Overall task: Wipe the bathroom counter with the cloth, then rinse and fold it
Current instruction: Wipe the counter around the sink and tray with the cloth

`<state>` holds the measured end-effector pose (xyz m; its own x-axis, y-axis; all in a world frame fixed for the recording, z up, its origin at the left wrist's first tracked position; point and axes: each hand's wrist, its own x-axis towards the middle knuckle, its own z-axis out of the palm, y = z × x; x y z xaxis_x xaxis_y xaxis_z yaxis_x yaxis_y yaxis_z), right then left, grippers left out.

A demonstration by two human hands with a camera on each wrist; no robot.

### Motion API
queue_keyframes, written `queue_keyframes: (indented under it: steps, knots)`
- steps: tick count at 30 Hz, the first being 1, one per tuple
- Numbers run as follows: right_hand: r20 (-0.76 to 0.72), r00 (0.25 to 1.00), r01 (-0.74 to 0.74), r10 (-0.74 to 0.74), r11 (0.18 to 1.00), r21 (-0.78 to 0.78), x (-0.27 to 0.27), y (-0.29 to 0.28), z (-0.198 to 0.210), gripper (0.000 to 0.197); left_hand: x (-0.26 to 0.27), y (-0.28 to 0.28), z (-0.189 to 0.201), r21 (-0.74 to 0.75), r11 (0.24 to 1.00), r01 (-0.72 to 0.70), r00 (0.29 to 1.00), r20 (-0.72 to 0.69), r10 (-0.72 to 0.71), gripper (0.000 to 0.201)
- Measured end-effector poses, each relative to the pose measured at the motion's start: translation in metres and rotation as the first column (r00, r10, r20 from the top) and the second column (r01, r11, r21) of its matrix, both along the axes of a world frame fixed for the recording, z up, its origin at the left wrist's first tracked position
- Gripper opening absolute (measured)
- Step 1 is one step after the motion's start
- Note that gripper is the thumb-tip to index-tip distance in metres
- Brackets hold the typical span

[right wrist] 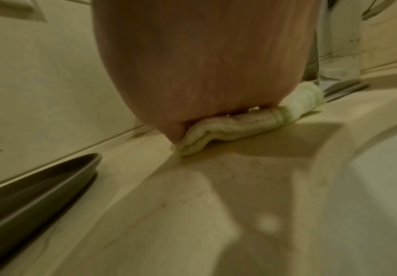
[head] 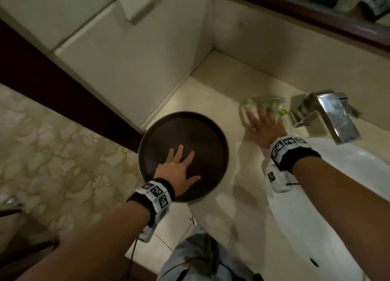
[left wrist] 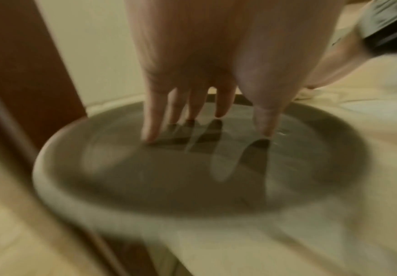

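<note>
You are in the wiping step: the cloth [head: 263,103] lies folded on the bench [head: 211,103] just beside the tap [head: 329,113], pressed flat under your right hand [head: 263,128] with fingers spread wide. Your left hand [head: 179,171], also spread, rests in the dark tray [head: 160,132]; next, I judge, sweep the cloth across the remaining bench before rinsing.

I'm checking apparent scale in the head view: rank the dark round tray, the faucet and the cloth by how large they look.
1. dark round tray, nearest, so its lead is unsure
2. faucet
3. cloth, mostly hidden under the right hand
</note>
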<state>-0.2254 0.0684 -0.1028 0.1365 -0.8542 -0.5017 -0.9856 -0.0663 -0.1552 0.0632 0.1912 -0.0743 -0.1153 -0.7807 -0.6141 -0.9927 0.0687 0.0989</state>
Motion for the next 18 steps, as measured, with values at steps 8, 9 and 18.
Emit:
queue_keyframes:
  steps: [8,9,18]
  knots:
    - [0.041,0.999,-0.023,0.025,0.998,-0.050,-0.003,0.018,0.004,0.058,-0.007,-0.005,-0.004,0.068,0.997,-0.022,1.000,0.012,0.022,0.104]
    - [0.027,0.999,-0.033,0.034,0.998,-0.060,-0.004,0.024,0.004,0.059,-0.010,-0.010,-0.005,0.065,0.998,-0.025,1.000,0.017,0.024,0.104]
    - [0.115,0.985,-0.110,0.131,0.978,-0.176,-0.012,0.119,-0.008,0.061,-0.039,-0.083,-0.008,0.058,0.997,-0.049,0.998,0.038,0.046,0.107]
